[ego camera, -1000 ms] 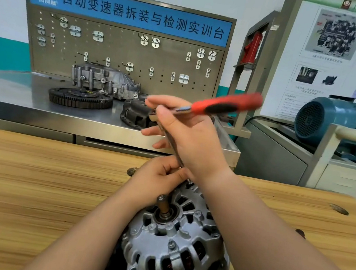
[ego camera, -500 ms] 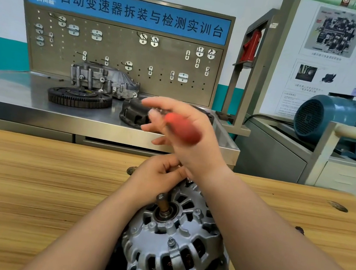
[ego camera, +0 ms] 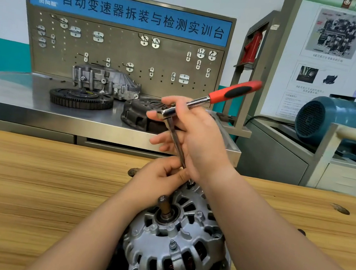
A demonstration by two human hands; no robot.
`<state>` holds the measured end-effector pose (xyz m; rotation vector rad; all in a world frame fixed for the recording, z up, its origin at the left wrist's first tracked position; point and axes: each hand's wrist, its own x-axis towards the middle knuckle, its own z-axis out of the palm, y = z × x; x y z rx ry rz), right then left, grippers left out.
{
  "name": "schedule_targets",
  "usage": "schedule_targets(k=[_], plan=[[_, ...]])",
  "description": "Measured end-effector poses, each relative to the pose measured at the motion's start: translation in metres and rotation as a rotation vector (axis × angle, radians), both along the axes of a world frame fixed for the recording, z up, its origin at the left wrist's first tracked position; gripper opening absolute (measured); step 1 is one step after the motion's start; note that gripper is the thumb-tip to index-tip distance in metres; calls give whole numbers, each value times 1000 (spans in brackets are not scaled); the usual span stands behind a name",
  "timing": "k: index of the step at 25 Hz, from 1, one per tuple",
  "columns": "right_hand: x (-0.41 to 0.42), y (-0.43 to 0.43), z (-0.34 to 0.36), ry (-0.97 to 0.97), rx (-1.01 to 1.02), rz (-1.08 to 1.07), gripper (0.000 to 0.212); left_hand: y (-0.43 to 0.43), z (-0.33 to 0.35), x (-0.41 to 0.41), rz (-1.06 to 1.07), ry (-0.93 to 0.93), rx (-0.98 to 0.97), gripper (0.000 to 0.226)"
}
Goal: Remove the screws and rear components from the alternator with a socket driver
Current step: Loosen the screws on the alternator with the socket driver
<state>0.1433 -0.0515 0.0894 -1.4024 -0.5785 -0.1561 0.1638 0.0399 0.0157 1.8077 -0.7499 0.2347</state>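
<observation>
Wooden table (ego camera: 30,183) in the foreground, bearing the alternator (ego camera: 171,247) at its near middle edge, below the two forearms. The alternator is a ribbed, silver cast-metal casing with curved vent slots through which copper windings show. A dark spindle (ego camera: 164,205) rises from its central bearing, and a small stud stands on its near face. Behind the table is a steel bench (ego camera: 7,98) backed by a pegboard (ego camera: 123,59), whose blue sign (ego camera: 129,14) reads 自动变速器拆装与检测实训台 beside a white logo too small to read. To the right stand a blue motor (ego camera: 324,120) and a wall poster (ego camera: 334,42), its print illegible. On the bench lie a grey housing (ego camera: 104,82), a toothed ring (ego camera: 81,98) and a dark cover (ego camera: 139,114). The socket driver (ego camera: 234,92) has a red-and-black handle pointing up and right, and its long shaft runs down to the alternator's far rim. The right hand (ego camera: 199,140) pinches the driver's head with its upper fingers, the lower fingers spread. The left hand (ego camera: 157,179) curls round the shaft's lower end.
</observation>
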Motion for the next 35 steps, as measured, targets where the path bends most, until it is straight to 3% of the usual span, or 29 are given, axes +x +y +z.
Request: schedule_targets(k=[2,5,10,14,17,19,21,23,26,31,35], plan=[[0,0,-1,-46,-25,11,20,1,0,0,12,3,3,17],[0,2,-5,-294,-135,-56,26,0,0,0,33,13,2,28],[2,-1,-1,-47,28,-6,21,0,-2,2,11,-15,9,21],[2,1,-5,-344,-162,-98,24,0,0,0,46,-10,0,40],[2,0,-2,-135,-41,-50,20,-1,-1,2,51,5,20,21],[3,-3,-1,-19,53,4,21,-1,0,1,31,2,20,30],[4,-5,-3,-126,-39,-9,20,0,0,0,25,1,22,28],[4,-2,-5,-280,-170,-29,31,0,-2,2,48,31,-4,25],[6,-1,-4,-248,-171,-30,46,-1,-2,1,30,81,-52,21],[15,-7,6,-31,-28,3,17,3,-2,1,-59,73,-8,19],[23,-11,17,151,123,56,47,4,-2,1,-64,173,-25,14]])
